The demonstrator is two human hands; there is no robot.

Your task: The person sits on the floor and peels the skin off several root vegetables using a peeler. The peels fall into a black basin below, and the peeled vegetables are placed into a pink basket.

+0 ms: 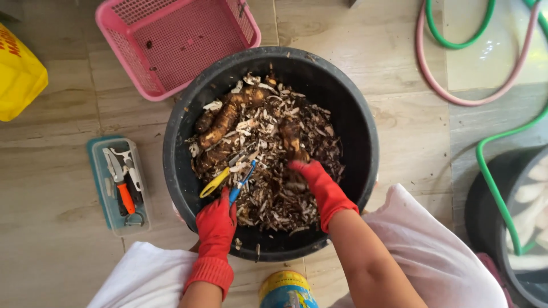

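Her left hand gripped two peelers; right hand, fingers closed, grasped an unpeeled root in the black tub. Peelings lay heaped; several roots remained.

Right hand fingertips buried in peelings; yellow bag, tin cut off (frame edges).

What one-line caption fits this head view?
Red-gloved left hand holds two peelers while the right hand grasps a brown root in a black tub of peelings.
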